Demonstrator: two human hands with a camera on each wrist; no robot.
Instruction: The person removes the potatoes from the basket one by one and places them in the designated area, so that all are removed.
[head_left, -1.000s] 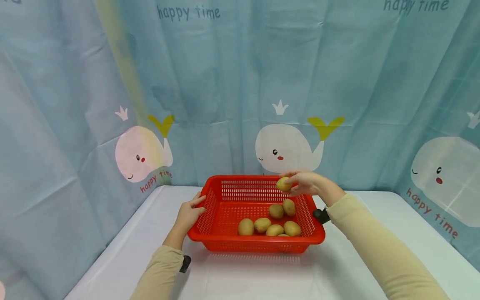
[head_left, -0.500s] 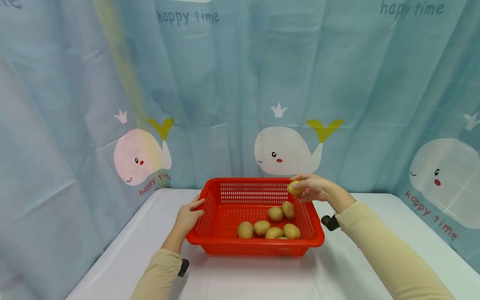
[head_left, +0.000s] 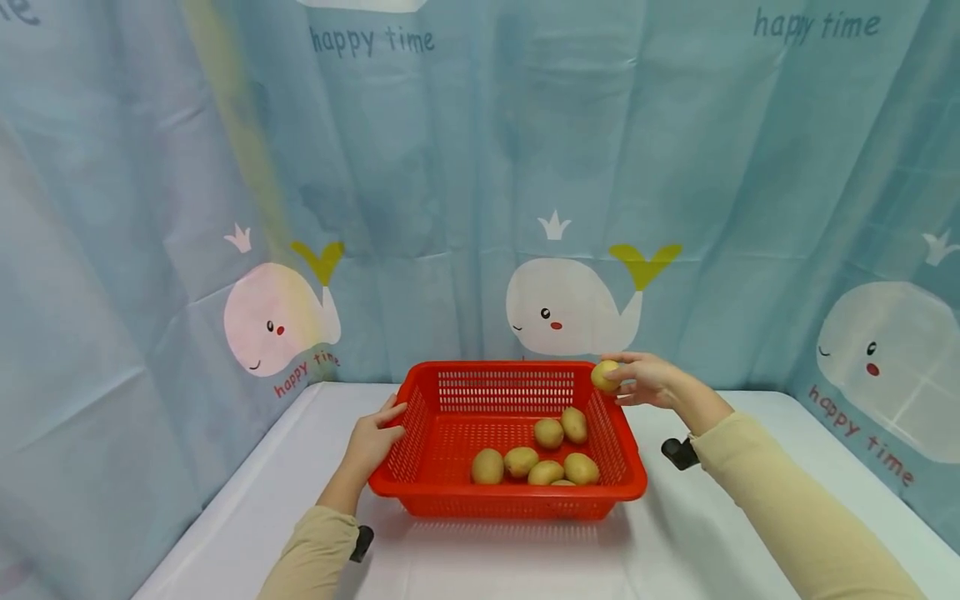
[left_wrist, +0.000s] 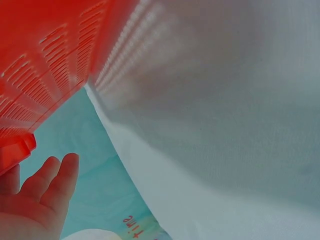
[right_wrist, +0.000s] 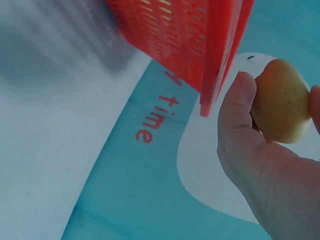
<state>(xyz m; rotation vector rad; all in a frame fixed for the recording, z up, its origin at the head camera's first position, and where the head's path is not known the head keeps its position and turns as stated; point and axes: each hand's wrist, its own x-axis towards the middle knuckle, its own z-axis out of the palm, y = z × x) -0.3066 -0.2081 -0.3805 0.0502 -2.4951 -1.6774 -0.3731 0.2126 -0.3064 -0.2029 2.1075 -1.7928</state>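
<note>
Potatoes lie in a red slotted basket on a white table, between a person's two bare hands. At far left, a pale whale is printed on a blue curtain behind the table. Nearer the middle, a beige left sleeve leads past a black wrist device to the left hand, which touches the basket's left rim, its visible fingers extended in the left wrist view. At center, the left part of the basket shows its bare red floor. Four potatoes and part of a fifth cluster along the near side, from the middle toward the right; two more sit together farther back on the right. A second whale is printed above the basket. At its far right corner, the right hand pinches one raised potato between thumb and fingers, apart from the rim. Farther right come another black device, a beige right sleeve and a third whale.
</note>
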